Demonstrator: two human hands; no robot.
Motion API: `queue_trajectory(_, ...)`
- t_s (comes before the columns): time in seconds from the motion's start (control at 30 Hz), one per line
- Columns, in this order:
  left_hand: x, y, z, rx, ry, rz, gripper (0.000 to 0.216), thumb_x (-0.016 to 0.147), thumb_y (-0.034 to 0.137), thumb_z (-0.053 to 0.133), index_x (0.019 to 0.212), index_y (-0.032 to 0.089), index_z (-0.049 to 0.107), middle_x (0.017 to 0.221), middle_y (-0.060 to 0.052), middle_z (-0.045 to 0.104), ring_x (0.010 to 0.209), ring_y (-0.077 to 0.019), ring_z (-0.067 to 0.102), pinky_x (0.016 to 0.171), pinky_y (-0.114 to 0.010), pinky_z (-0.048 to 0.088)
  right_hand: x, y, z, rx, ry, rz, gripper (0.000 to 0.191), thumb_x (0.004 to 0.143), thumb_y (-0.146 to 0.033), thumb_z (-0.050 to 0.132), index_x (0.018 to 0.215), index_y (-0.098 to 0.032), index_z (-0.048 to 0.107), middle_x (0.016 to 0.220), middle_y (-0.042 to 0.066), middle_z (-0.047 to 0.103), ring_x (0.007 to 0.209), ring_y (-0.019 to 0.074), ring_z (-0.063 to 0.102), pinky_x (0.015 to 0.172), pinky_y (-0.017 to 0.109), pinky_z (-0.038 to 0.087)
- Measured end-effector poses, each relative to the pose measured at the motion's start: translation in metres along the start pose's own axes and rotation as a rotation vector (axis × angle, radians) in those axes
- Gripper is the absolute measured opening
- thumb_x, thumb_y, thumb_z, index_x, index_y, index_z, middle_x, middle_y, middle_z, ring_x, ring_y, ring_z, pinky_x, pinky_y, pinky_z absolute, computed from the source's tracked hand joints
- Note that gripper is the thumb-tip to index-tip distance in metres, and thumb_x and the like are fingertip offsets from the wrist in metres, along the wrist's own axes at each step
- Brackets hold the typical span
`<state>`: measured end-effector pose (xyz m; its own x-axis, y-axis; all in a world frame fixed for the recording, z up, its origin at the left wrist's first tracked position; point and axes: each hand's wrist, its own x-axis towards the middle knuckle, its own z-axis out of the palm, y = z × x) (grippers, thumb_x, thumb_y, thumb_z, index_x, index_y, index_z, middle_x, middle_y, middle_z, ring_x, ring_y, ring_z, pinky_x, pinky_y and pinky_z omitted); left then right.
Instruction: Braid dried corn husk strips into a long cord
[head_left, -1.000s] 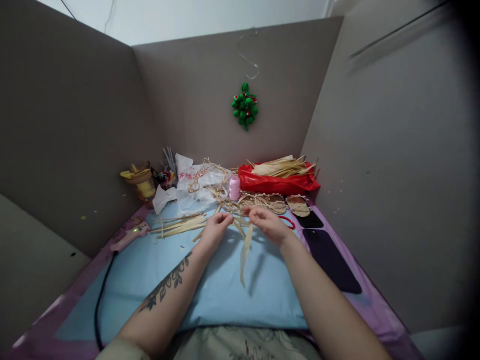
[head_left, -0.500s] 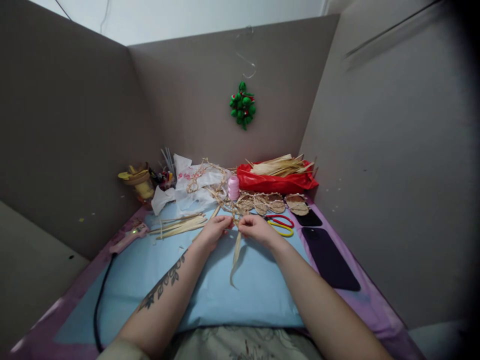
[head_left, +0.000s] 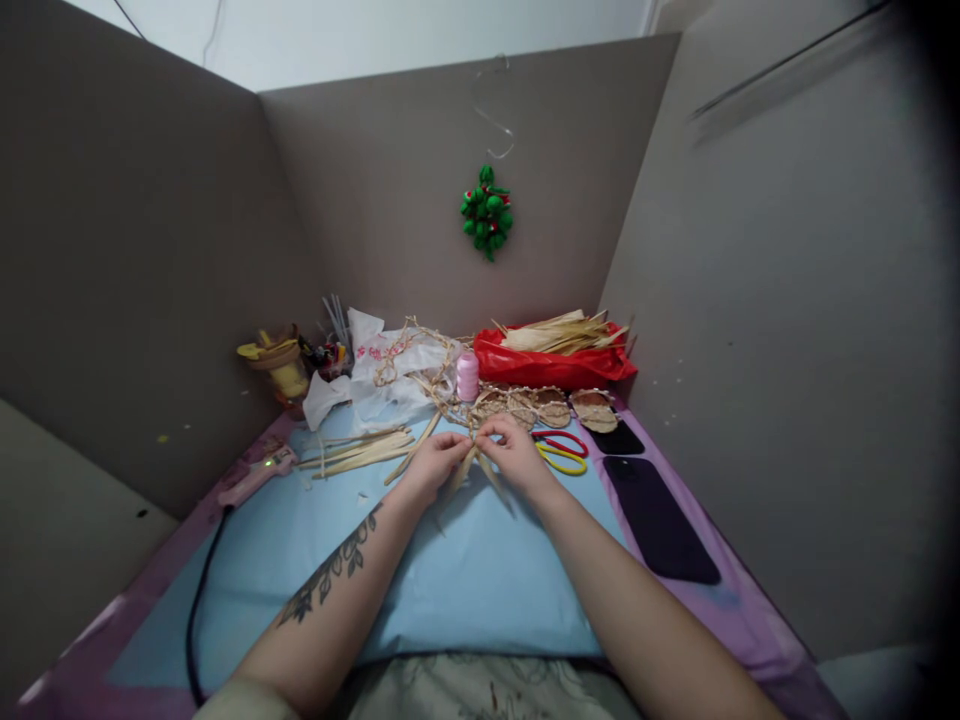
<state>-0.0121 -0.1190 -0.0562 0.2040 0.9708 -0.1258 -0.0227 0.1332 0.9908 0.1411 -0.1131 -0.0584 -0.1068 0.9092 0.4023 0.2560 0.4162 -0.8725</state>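
Observation:
My left hand (head_left: pixel 429 462) and my right hand (head_left: pixel 514 452) meet over the blue sheet (head_left: pixel 420 580), both pinched on pale dried-leaf strips (head_left: pixel 459 474) that fan out below the fingers. The strips join a braided straw cord (head_left: pixel 442 392) that runs back toward the white plastic bag (head_left: pixel 379 375). A pink thread spool (head_left: pixel 467 376) stands just behind my hands.
Loose straw strips (head_left: pixel 360 450) lie left of my hands. A pink glue gun (head_left: pixel 255 474) with a black cable sits at the left edge. A red bag (head_left: pixel 559 365) of husks, woven discs (head_left: pixel 551 405), red and yellow rings (head_left: pixel 561 450) and two dark phones (head_left: pixel 656 515) lie right.
The long strip that hung down toward me has been drawn up and folded between my hands. My right hand moved left to meet the left hand.

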Motion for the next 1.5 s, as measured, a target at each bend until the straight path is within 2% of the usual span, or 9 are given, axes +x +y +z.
queue_trajectory(0.2, 0.001, -0.003, -0.003, -0.139, -0.030, -0.089, 0.032, 0.059, 0.040, 0.074, 0.071, 0.013, 0.061, 0.057, 0.002, 0.055, 0.047, -0.0067, 0.046, 0.047, -0.020, 0.031, -0.003, 0.000, 0.015, -0.131, 0.111, -0.055, 0.006, 0.074, -0.019, 0.054, 0.069, -0.020, 0.058, 0.080, 0.003, 0.054, 0.082, 0.0189, 0.051, 0.077, 0.032, 0.040)
queue_trajectory(0.5, 0.002, -0.004, -0.004, -0.200, -0.057, -0.093, 0.033, 0.058, 0.039, 0.076, 0.071, 0.011, 0.065, 0.053, 0.002, 0.054, 0.044, -0.0045, 0.041, 0.047, -0.019, 0.027, -0.007, 0.005, 0.025, -0.240, 0.178, -0.106, 0.008, 0.075, -0.016, 0.048, 0.071, -0.020, 0.054, 0.082, 0.006, 0.051, 0.084, 0.0203, 0.049, 0.080, 0.034, 0.040)
queue_trajectory(0.67, 0.005, -0.008, -0.007, -0.133, -0.038, -0.050, 0.033, 0.056, 0.037, 0.077, 0.073, 0.011, 0.067, 0.057, 0.001, 0.057, 0.047, -0.0059, 0.044, 0.048, -0.020, 0.030, -0.003, 0.004, 0.020, -0.025, 0.106, 0.054, 0.009, 0.075, -0.025, 0.052, 0.068, -0.019, 0.054, 0.075, 0.003, 0.054, 0.075, 0.0176, 0.051, 0.073, 0.031, 0.042)
queue_trajectory(0.83, 0.007, -0.009, -0.008, -0.086, 0.055, -0.022, 0.033, 0.057, 0.038, 0.076, 0.076, 0.012, 0.069, 0.062, -0.001, 0.062, 0.051, -0.0082, 0.048, 0.051, -0.021, 0.033, -0.003, 0.003, 0.013, 0.292, -0.073, 0.247, 0.030, 0.067, -0.035, 0.063, 0.090, -0.019, 0.052, 0.071, -0.001, 0.057, 0.065, 0.0134, 0.053, 0.062, 0.026, 0.042)
queue_trajectory(1.03, 0.006, -0.007, -0.007, 0.077, 0.110, 0.090, 0.030, 0.058, 0.038, 0.072, 0.072, 0.011, 0.069, 0.057, 0.000, 0.061, 0.049, -0.0084, 0.046, 0.051, -0.021, 0.033, -0.006, 0.003, 0.011, 0.247, -0.067, 0.334, 0.031, 0.060, -0.030, 0.067, 0.085, -0.018, 0.052, 0.054, -0.008, 0.047, 0.046, 0.0081, 0.042, 0.045, 0.020, 0.030)
queue_trajectory(1.2, 0.007, -0.008, -0.006, 0.149, 0.144, 0.128, 0.026, 0.062, 0.036, 0.069, 0.074, 0.013, 0.069, 0.064, -0.001, 0.065, 0.054, -0.0104, 0.051, 0.054, -0.021, 0.036, -0.001, 0.005, 0.003, 0.230, -0.043, 0.314, 0.022, 0.061, -0.031, 0.065, 0.075, -0.015, 0.059, 0.060, -0.002, 0.057, 0.054, 0.0107, 0.049, 0.051, 0.023, 0.038)
queue_trajectory(1.33, 0.007, -0.009, -0.004, 0.199, 0.203, 0.130, 0.022, 0.063, 0.033, 0.066, 0.072, 0.013, 0.070, 0.060, 0.000, 0.064, 0.051, -0.0100, 0.049, 0.051, -0.021, 0.034, -0.001, 0.001, -0.003, 0.222, -0.003, 0.359, 0.018, 0.060, -0.032, 0.065, 0.064, -0.016, 0.059, 0.051, -0.002, 0.054, 0.047, 0.0107, 0.046, 0.047, 0.024, 0.036)
queue_trajectory(1.43, 0.006, -0.007, 0.000, 0.199, 0.257, 0.128, 0.020, 0.063, 0.031, 0.066, 0.069, 0.012, 0.069, 0.057, 0.000, 0.062, 0.048, -0.0097, 0.048, 0.049, -0.021, 0.033, -0.006, -0.006, 0.003, 0.302, -0.042, 0.430, 0.021, 0.061, -0.037, 0.065, 0.059, -0.017, 0.058, 0.050, -0.001, 0.055, 0.044, 0.0110, 0.045, 0.045, 0.025, 0.036)
queue_trajectory(1.5, 0.005, -0.006, 0.001, 0.119, 0.244, 0.101, 0.020, 0.060, 0.030, 0.068, 0.068, 0.012, 0.069, 0.057, -0.001, 0.063, 0.049, -0.0101, 0.049, 0.050, -0.022, 0.034, -0.012, -0.010, 0.012, 0.261, -0.050, 0.407, 0.020, 0.064, -0.036, 0.064, 0.058, -0.017, 0.059, 0.050, -0.001, 0.056, 0.044, 0.0117, 0.046, 0.046, 0.026, 0.036)
